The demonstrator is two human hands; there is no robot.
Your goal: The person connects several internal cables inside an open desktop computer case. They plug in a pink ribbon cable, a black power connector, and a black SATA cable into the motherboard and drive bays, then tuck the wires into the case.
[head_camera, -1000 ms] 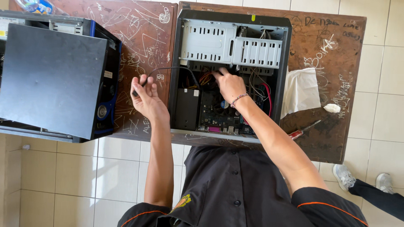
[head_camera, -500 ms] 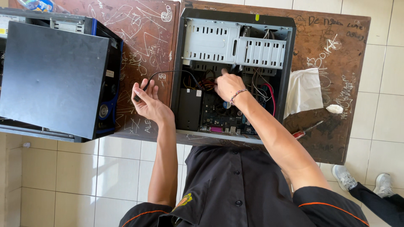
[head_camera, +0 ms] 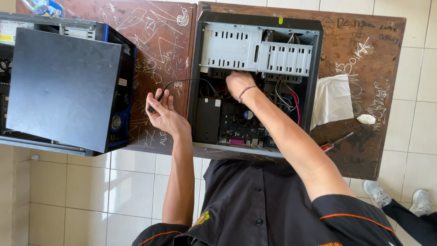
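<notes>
An open black computer case [head_camera: 314, 68] lies on its side on a scribbled brown desk [head_camera: 159, 41], showing drive bays, cables and a green board. My right hand [head_camera: 237, 84] reaches into the case under the metal drive cage, fingers hidden among the cables; a thin bracelet is on that wrist. My left hand [head_camera: 163, 115] rests on the desk just left of the case and grips the plug end of a black cable [head_camera: 182, 82] that runs into the case.
A second black computer case [head_camera: 63, 86] with a blue front stands at the left. A white cloth [head_camera: 333, 98], a small white wad [head_camera: 366, 119] and a red-handled screwdriver [head_camera: 334, 141] lie right of the open case. Another person's shoes [head_camera: 419, 200] show at bottom right.
My right hand has moved up and deeper into the case, under the drive cage. My left hand stays on the desk holding the cable end.
</notes>
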